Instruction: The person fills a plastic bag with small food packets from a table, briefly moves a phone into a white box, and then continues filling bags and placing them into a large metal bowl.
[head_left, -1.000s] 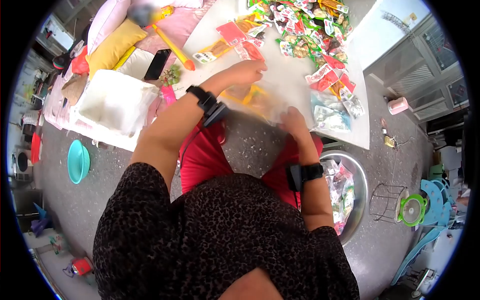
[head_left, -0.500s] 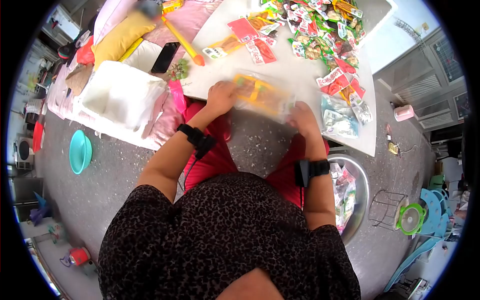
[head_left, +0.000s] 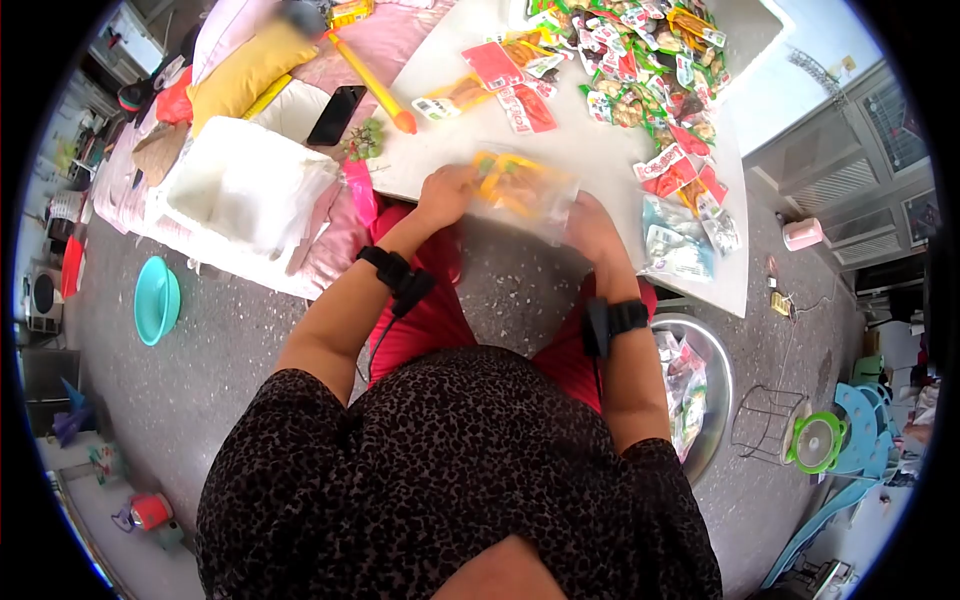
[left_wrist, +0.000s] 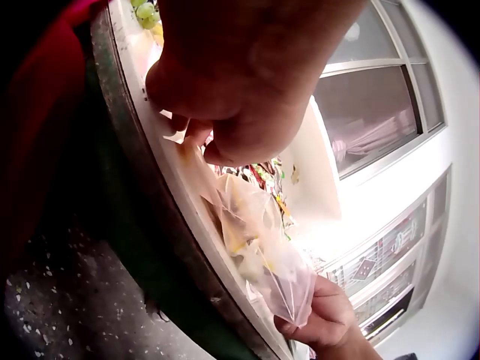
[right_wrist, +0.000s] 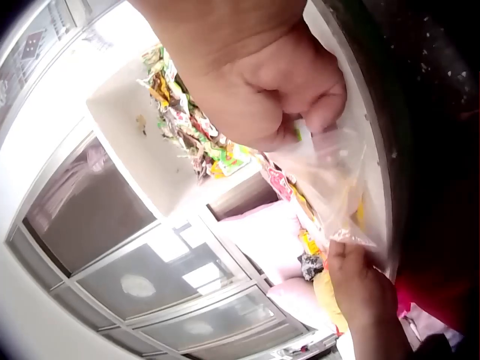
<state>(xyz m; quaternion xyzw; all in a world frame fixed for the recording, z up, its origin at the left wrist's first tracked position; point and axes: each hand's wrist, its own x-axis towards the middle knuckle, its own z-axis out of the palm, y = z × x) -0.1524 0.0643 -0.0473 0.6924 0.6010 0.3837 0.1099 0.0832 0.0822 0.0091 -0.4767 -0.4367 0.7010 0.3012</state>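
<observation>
Fingers of left hand [head_left: 447, 194] and right hand [head_left: 592, 228] curled, pinching opposite ends of clear snack bag [head_left: 520, 190], at white table [head_left: 590, 150] edge.

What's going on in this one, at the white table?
A person holds a clear plastic bag at the near edge of the white table. The left hand pinches one end of it and the right hand the other; yellow and orange packets show through the plastic. A heap of loose snack packets lies farther back on the table. A metal basin with more bagged packets stands on the floor at the person's right.
</observation>
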